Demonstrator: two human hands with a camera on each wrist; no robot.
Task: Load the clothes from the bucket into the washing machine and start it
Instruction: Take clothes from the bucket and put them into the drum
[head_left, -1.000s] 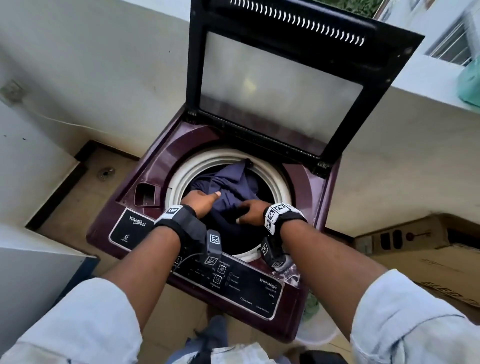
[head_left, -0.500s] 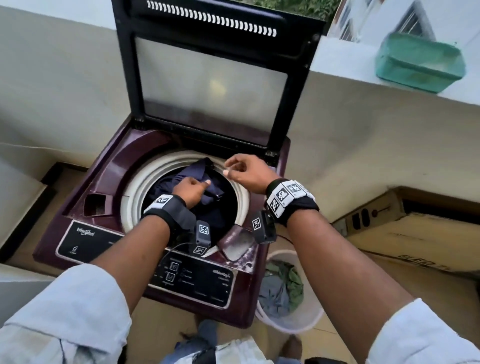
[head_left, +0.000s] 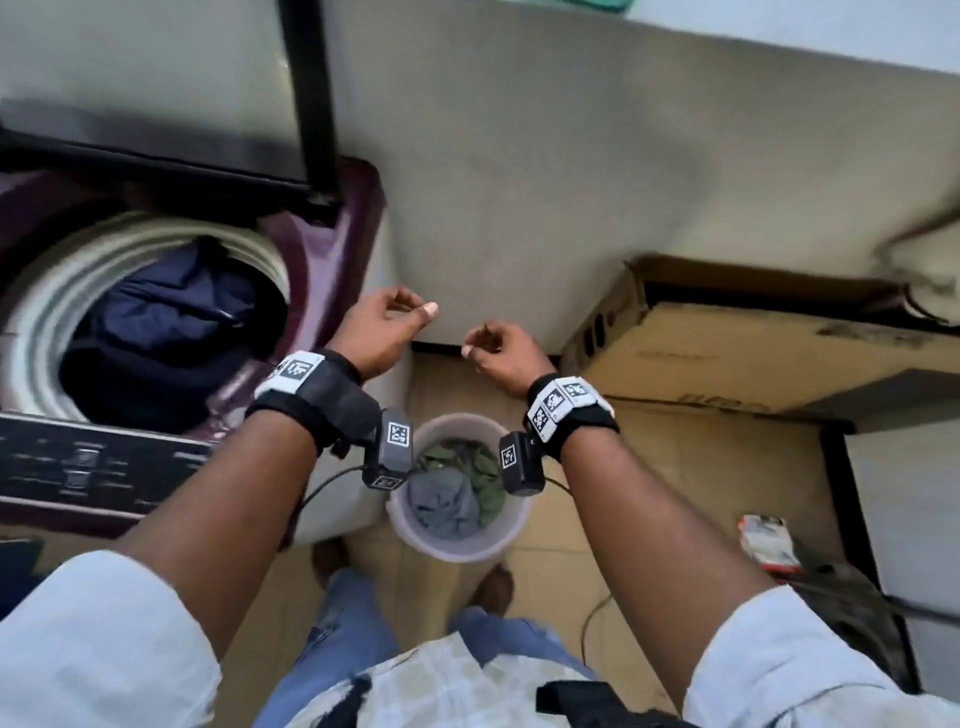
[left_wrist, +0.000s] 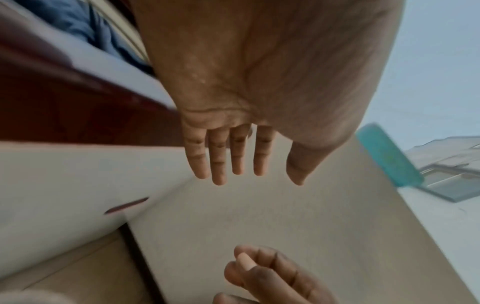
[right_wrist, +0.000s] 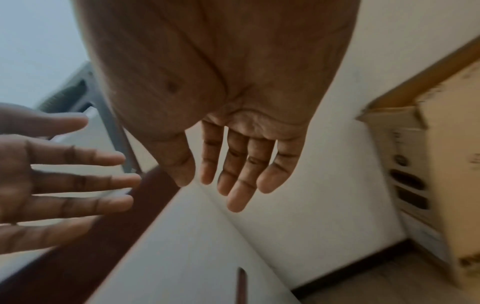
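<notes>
The maroon top-loading washing machine (head_left: 322, 249) stands at the left with its lid raised; dark blue clothes (head_left: 171, 312) lie in its white-rimmed drum. A white bucket (head_left: 457, 545) sits on the floor to the machine's right, holding a grey garment (head_left: 441, 499) and a green garment (head_left: 467, 457). My left hand (head_left: 387, 322) hovers beside the machine's right edge, empty, fingers relaxed. My right hand (head_left: 498, 348) hangs empty a little to its right, above the bucket. Both wrist views show straight fingers (left_wrist: 221, 156) (right_wrist: 239, 168) holding nothing.
A cardboard box (head_left: 727, 343) lies on the floor at the right against the pale wall (head_left: 519, 182). A red-and-white packet (head_left: 766, 540) lies on the tiles at the right. My feet (head_left: 493, 582) stand just before the bucket. The control panel (head_left: 88, 462) faces me.
Both hands have left the drum and moved right, off the blue clothes, to hover above the bucket. My head turned right and down, bringing the bucket to centre.
</notes>
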